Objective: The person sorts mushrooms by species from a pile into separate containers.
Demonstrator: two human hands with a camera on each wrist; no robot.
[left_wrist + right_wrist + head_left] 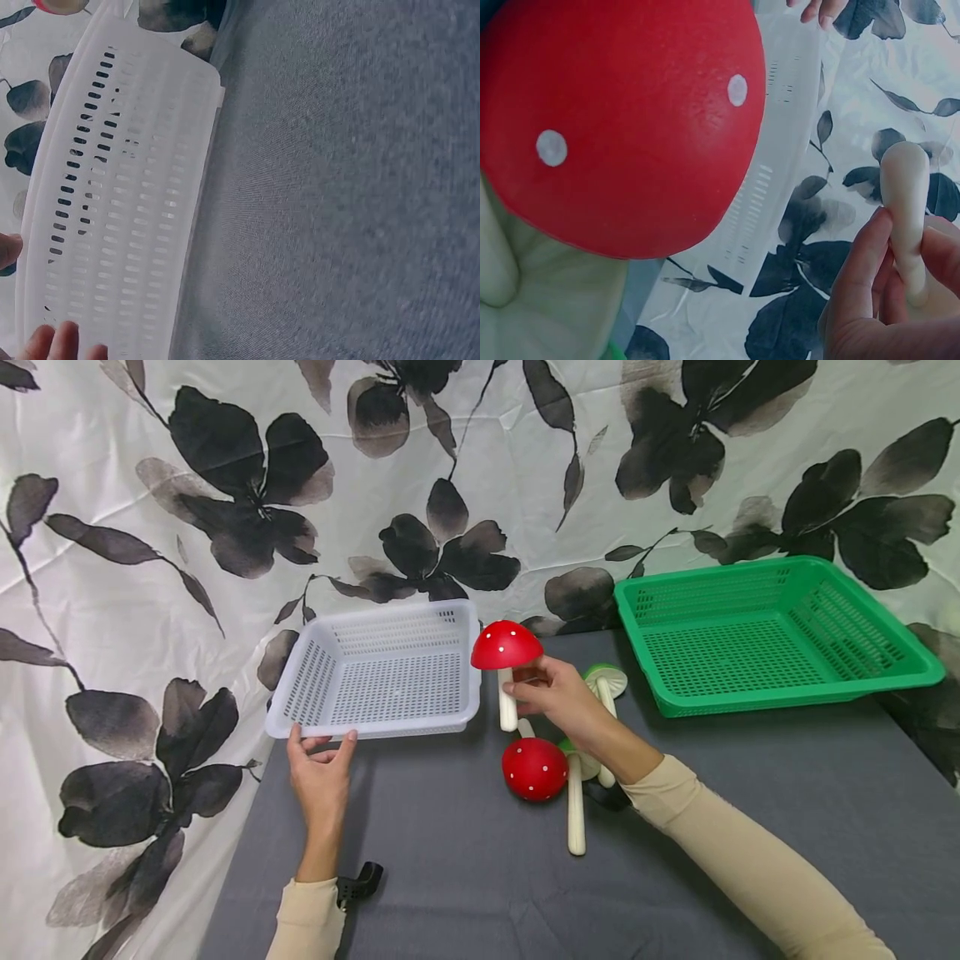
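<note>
My right hand (558, 693) pinches the pale stem of a toy mushroom with a red, white-dotted cap (506, 645), held upright above the table beside the white basket (405, 724). In the right wrist view, thumb and fingers close around that stem (905, 187). My left hand (322, 777) touches the basket's near left rim. Its fingertips (66, 341) lie against the outer wall in the left wrist view. Under the right hand lie another red mushroom (534, 768) and two green-capped ones, a nearer mushroom (576, 810) and a farther mushroom (606, 681), partly hidden by the arm.
A green perforated basket (787, 693) stands at the back right. Grey cloth (465, 877) covers the table. Behind it hangs a white curtain (555, 485) with dark flowers. A black strap (360, 883) is on the left wrist.
</note>
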